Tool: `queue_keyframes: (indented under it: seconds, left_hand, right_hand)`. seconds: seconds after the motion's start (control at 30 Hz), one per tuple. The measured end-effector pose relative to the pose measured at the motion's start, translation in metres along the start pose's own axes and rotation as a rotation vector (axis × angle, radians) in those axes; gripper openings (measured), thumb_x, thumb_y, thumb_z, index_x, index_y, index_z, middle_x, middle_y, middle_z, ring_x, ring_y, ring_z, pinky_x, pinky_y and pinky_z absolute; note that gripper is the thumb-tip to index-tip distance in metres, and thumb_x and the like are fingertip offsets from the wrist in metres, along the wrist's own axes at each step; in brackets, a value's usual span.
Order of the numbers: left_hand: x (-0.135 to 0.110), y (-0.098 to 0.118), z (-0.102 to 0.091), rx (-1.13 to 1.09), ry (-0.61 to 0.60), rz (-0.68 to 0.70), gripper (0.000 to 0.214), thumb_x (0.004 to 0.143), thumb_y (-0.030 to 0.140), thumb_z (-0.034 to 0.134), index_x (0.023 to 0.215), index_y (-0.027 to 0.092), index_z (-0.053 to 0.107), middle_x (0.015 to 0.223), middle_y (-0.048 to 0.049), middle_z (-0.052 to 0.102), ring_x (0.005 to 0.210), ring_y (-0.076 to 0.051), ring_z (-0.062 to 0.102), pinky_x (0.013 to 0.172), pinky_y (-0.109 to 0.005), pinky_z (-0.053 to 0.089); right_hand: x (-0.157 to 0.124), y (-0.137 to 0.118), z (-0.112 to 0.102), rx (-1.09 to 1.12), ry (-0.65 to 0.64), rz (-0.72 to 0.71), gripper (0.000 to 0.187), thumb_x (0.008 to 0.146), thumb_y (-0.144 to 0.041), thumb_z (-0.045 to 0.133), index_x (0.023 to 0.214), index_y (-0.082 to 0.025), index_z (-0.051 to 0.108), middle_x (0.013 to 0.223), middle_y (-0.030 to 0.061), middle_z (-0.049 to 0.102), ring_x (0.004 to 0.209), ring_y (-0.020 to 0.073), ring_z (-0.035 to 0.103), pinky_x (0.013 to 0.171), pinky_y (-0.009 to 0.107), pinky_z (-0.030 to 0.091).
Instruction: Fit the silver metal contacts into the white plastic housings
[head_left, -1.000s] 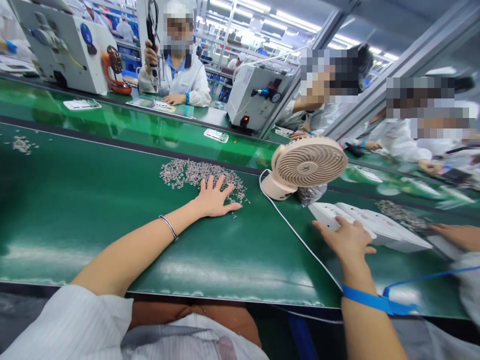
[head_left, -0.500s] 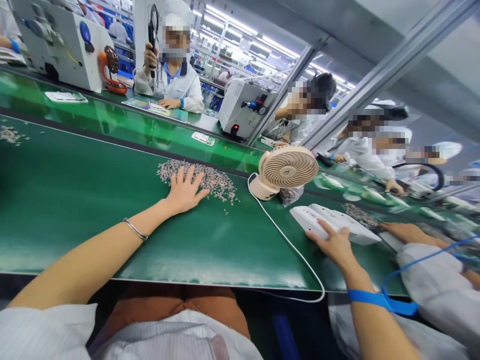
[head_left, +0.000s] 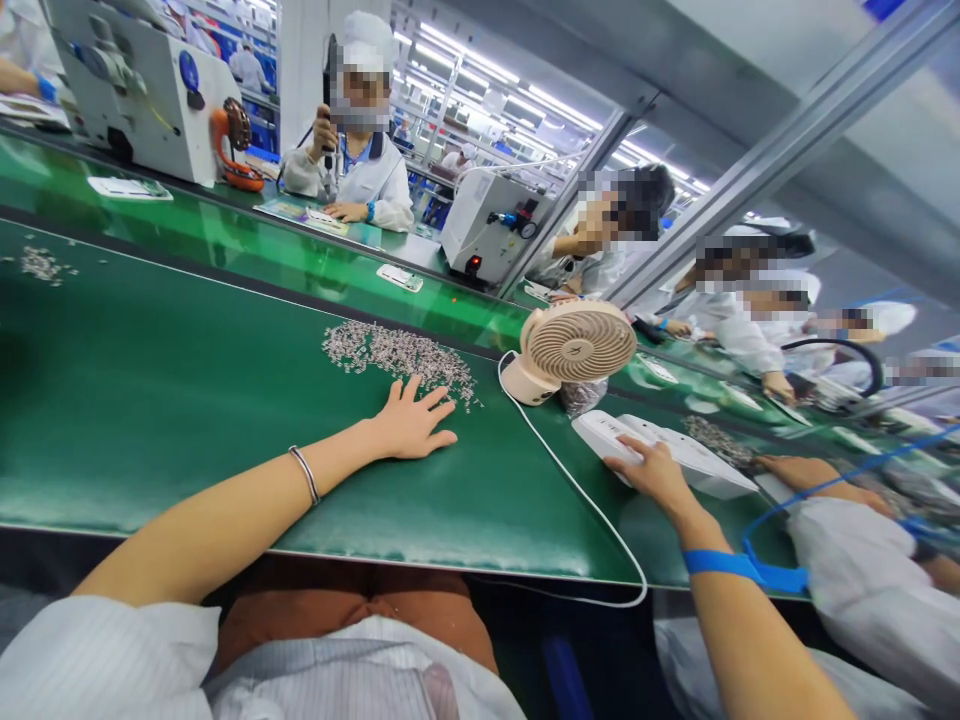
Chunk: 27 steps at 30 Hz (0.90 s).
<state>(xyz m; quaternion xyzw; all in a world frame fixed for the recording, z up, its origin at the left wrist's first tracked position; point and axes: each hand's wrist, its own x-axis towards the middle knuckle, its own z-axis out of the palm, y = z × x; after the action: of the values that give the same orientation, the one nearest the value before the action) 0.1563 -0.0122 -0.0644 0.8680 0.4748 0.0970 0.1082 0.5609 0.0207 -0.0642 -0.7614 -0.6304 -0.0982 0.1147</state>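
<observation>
My left hand point(head_left: 414, 420) is open, its fingers spread palm-down. Its fingertips are at the near edge of a pile of small metallic pieces point(head_left: 390, 347), too small to name. A metal bangle point(head_left: 304, 475) circles that wrist. Off to the right, my right hand point(head_left: 654, 472) is closed on the near edge of a white plastic casing point(head_left: 604, 432), thumb at the side and fingers on top. Another white casing point(head_left: 694, 455) lies close against it. A blue wrist strap point(head_left: 724, 565) with a cord is on my right wrist.
A beige fan point(head_left: 577, 345) stands between my hands, its white cable point(head_left: 570, 480) running over the table edge. Behind it sits a plastic bag point(head_left: 583, 396). A neighbour's sleeve point(head_left: 847, 545) is close on the right. Across the green belt, a person point(head_left: 360, 160) holds a dark tool.
My left hand has drawn back from on top of the pile, moving right and nearer to me. My right hand stays at the white casing, shifted slightly left.
</observation>
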Motion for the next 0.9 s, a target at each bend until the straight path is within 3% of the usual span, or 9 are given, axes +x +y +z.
queue_keyframes:
  seconds: [0.17, 0.33, 0.47, 0.53, 0.6, 0.7, 0.73, 0.8, 0.9]
  left_hand:
    - [-0.002, -0.018, -0.004, -0.054, 0.014, -0.168, 0.074, 0.087, 0.057, 0.026, 0.143, 0.009, 0.019, 0.151, -0.016, 0.012, 0.135, -0.042, 0.01, 0.103, -0.06, 0.017]
    - [-0.001, -0.016, -0.007, -0.103, 0.057, -0.231, 0.074, 0.088, 0.056, 0.023, 0.141, 0.005, 0.02, 0.151, -0.0184, 0.009, 0.138, -0.037, 0.005, 0.107, -0.056, 0.014]
    - [-0.002, -0.011, -0.012, -0.145, 0.119, -0.262, 0.071, 0.089, 0.055, 0.019, 0.14, 0.007, 0.025, 0.152, -0.0164, 0.01, 0.139, -0.034, 0.001, 0.107, -0.054, 0.013]
    - [-0.004, -0.009, -0.015, -0.183, 0.135, -0.281, 0.068, 0.09, 0.054, 0.017, 0.138, 0.008, 0.028, 0.15, -0.017, 0.018, 0.138, -0.035, 0.007, 0.106, -0.054, 0.017]
    - [-0.005, -0.008, -0.017, -0.227, 0.135, -0.282, 0.066, 0.09, 0.054, 0.016, 0.136, 0.01, 0.034, 0.147, -0.0161, 0.026, 0.137, -0.035, 0.014, 0.104, -0.054, 0.022]
    - [-0.007, -0.007, -0.017, -0.287, 0.125, -0.253, 0.061, 0.089, 0.054, 0.02, 0.132, 0.016, 0.04, 0.145, -0.0109, 0.034, 0.136, -0.034, 0.02, 0.103, -0.052, 0.026]
    - [-0.008, -0.006, -0.017, -0.303, 0.118, -0.238, 0.06, 0.088, 0.055, 0.024, 0.132, 0.017, 0.041, 0.144, -0.0096, 0.037, 0.135, -0.034, 0.022, 0.103, -0.051, 0.027]
    - [-0.011, -0.004, -0.017, -0.332, 0.097, -0.205, 0.061, 0.085, 0.056, 0.033, 0.131, 0.017, 0.043, 0.14, -0.0083, 0.042, 0.133, -0.034, 0.027, 0.103, -0.049, 0.029]
    - [-0.014, -0.001, -0.015, -0.36, 0.068, -0.153, 0.062, 0.077, 0.053, 0.049, 0.129, 0.017, 0.048, 0.134, -0.0081, 0.05, 0.129, -0.033, 0.034, 0.104, -0.047, 0.03]
  right_hand:
    - [-0.039, -0.011, -0.026, 0.064, 0.011, 0.002, 0.049, 0.069, -0.04, 0.055, 0.11, -0.014, 0.062, 0.118, 0.0183, 0.051, 0.111, 0.0367, 0.052, 0.09, 0.05, 0.043]
    - [-0.105, -0.072, -0.047, 0.34, -0.097, -0.442, 0.04, 0.076, -0.04, 0.055, 0.111, -0.021, 0.063, 0.146, 0.0127, 0.029, 0.132, 0.0325, 0.032, 0.103, 0.046, 0.035]
    - [-0.127, -0.134, -0.055, 0.454, -0.282, -0.71, 0.035, 0.081, -0.032, 0.054, 0.115, -0.027, 0.062, 0.149, 0.0083, 0.022, 0.131, 0.0288, 0.034, 0.101, 0.045, 0.038]
    - [-0.118, -0.155, -0.059, 0.518, -0.328, -0.752, 0.043, 0.077, -0.034, 0.061, 0.119, -0.028, 0.059, 0.148, 0.0089, 0.026, 0.131, 0.0295, 0.034, 0.102, 0.046, 0.036]
    - [-0.098, -0.167, -0.061, 0.634, -0.291, -0.695, 0.048, 0.072, -0.039, 0.065, 0.118, -0.027, 0.06, 0.142, 0.0098, 0.038, 0.128, 0.0294, 0.039, 0.101, 0.046, 0.037]
    - [-0.056, -0.176, -0.05, 0.792, -0.216, -0.4, 0.034, 0.071, -0.041, 0.062, 0.097, -0.019, 0.068, 0.106, 0.0107, 0.066, 0.094, 0.0241, 0.062, 0.082, 0.04, 0.048]
    - [-0.043, -0.179, -0.043, 0.81, -0.239, -0.31, 0.03, 0.068, -0.04, 0.063, 0.086, -0.016, 0.068, 0.089, 0.0093, 0.069, 0.079, 0.0214, 0.063, 0.073, 0.037, 0.05]
    - [-0.021, -0.183, -0.026, 0.82, -0.295, -0.238, 0.025, 0.059, -0.037, 0.067, 0.069, -0.014, 0.065, 0.065, 0.005, 0.065, 0.06, 0.0167, 0.058, 0.059, 0.032, 0.048]
    - [-0.005, -0.189, -0.004, 0.828, -0.332, -0.221, 0.02, 0.052, -0.031, 0.068, 0.061, -0.015, 0.06, 0.052, -0.0005, 0.056, 0.049, 0.0119, 0.049, 0.049, 0.026, 0.041]
